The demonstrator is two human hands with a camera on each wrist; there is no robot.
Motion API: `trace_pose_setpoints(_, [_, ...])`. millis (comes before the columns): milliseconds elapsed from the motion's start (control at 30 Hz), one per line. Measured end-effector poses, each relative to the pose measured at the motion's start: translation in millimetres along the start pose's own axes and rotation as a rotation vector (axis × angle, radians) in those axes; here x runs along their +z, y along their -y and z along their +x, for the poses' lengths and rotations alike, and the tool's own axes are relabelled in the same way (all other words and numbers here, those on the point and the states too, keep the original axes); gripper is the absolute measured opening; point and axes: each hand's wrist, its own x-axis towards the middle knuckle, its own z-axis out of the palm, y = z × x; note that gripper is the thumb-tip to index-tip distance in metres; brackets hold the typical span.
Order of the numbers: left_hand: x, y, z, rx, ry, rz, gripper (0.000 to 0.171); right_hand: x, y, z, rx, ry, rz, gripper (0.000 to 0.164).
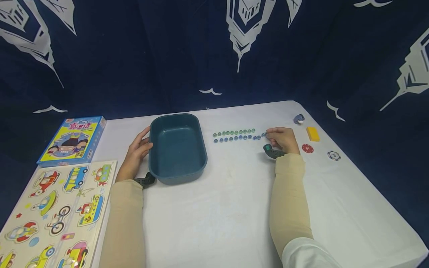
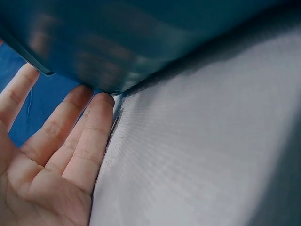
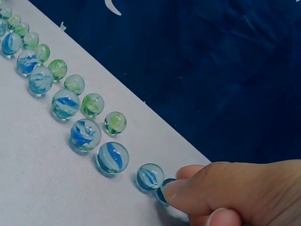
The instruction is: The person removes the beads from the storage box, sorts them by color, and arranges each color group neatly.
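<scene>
My right hand (image 1: 283,138) is at the right end of a row of blue-swirled glass marbles (image 1: 235,138). In the right wrist view its thumb (image 3: 188,193) and a finger pinch a blue marble (image 3: 163,193), mostly hidden by the thumb. Another blue marble (image 3: 149,177) sits right beside it. A row of green-swirled marbles (image 3: 115,123) runs along the far side. On the left, my left hand (image 1: 134,154) rests its extended fingers against the side of a dark teal plastic tub (image 1: 177,178); in the left wrist view the fingertips reach the tub's wall (image 2: 108,56).
A boxed game (image 1: 72,141) and a vehicle picture puzzle board (image 1: 62,201) lie at the left edge. To the right are a small blue-grey object (image 1: 299,119), a yellow block (image 1: 313,134), a red chip (image 1: 307,148) and a black-and-white chip (image 1: 333,155).
</scene>
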Motion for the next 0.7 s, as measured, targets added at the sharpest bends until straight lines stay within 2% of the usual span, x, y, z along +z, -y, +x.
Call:
trace_pose_setpoints(333, [-4.1, 0.3, -4.7, -0.013, -0.014, 0.004, 0.065, -2, 9, -1, -0.031, 0.024, -0.062, 0.035])
trace_pose_setpoints(500, [-5.6, 2.5, -5.5, -0.020, -0.019, -0.001, 0.065, -1, 19, -3, -0.110, 0.056, -0.086, 0.040])
trace_pose_setpoints(700, [-5.5, 8.6, -6.5, -0.054, -0.012, -0.008, 0.067, -2, 31, -13, -0.275, 0.173, -0.090, 0.040])
